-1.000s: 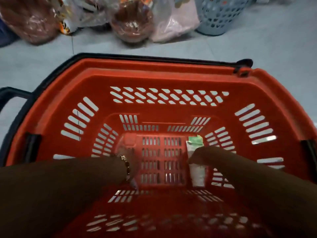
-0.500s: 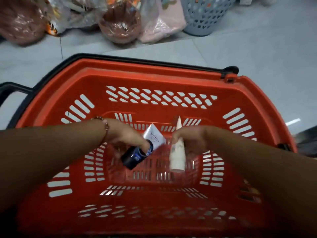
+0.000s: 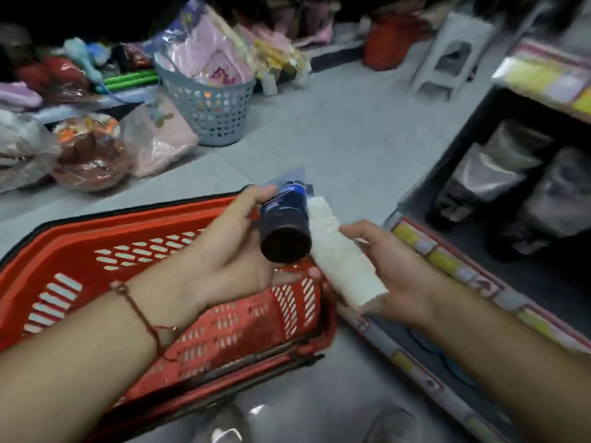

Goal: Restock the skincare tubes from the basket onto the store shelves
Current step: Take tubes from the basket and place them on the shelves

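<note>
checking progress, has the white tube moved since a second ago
Yes. The white tube lay on the basket floor; now the right hand holds it up over the basket's right rim, toward the shelf.

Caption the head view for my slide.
Left hand holds a blue tube, right hand a white tube, above the red basket.

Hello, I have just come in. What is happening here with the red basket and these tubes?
A person is restocking a shop. The left hand grips a dark blue tube, cap toward the camera, and the right hand holds a white tube. Both tubes are lifted above the right end of the red basket, which stands on the grey floor. The shelf unit is just to the right; neither tube is on it yet.
</note>
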`<state>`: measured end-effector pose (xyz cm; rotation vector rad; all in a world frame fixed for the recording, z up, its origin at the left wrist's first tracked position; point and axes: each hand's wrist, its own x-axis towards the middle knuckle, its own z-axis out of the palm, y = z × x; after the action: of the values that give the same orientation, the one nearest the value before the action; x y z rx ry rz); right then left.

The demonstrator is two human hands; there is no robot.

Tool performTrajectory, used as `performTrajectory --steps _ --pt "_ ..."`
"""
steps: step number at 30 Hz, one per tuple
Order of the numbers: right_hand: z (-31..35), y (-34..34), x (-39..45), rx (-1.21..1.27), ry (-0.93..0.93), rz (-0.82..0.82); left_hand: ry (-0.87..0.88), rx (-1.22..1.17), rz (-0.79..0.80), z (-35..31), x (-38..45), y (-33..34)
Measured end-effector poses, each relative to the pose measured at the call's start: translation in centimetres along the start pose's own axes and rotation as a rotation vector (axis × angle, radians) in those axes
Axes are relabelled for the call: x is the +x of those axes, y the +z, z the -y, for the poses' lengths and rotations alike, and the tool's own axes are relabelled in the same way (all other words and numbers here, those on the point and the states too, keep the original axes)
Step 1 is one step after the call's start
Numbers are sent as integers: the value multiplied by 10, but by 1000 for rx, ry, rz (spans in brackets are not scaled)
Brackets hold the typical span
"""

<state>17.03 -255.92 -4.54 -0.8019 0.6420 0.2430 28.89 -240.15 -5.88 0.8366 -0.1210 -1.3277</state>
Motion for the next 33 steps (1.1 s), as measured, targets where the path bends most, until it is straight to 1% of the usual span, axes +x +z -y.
performTrajectory --steps 2,7,8,10,13,15,18,20,22,24,27,29,31,33 --pt "-2 -15 -46 18 -56 -64 -2 46 27 20 16 45" --pt "-18 -38 -151 96 -190 -157 -52 187 -22 67 32 134" --pt "-23 -42 -167 73 -205 -188 -45 202 -36 74 30 149" --pt "-32 -53 -191 -56 -229 -265 -8 201 -42 85 25 174" --pt "-36 -61 -219 -242 -200 -347 36 217 -30 96 12 199" --pt "-34 -61 -236 -289 -189 -337 83 261 -42 97 4 217" --pt "-32 -60 -245 -257 -275 -388 178 323 -91 99 -1 234" --pt "-34 -62 -244 -238 -337 -429 192 312 -122 101 -3 240" --pt "-35 -67 -242 -201 -377 -481 171 262 -165 99 -2 244" --pt "-29 -67 -246 -124 -412 -501 194 170 -156 91 -3 250" --pt "-4 -60 -264 -45 -553 -470 281 100 -108 69 -5 256" --pt "21 -57 -276 -123 -722 -478 329 146 -111 59 -5 251" --pt "54 -51 -282 -242 -908 -538 358 205 -153 54 -1 246" --pt "91 -44 -280 -359 -1052 -665 388 241 -207 52 4 248"
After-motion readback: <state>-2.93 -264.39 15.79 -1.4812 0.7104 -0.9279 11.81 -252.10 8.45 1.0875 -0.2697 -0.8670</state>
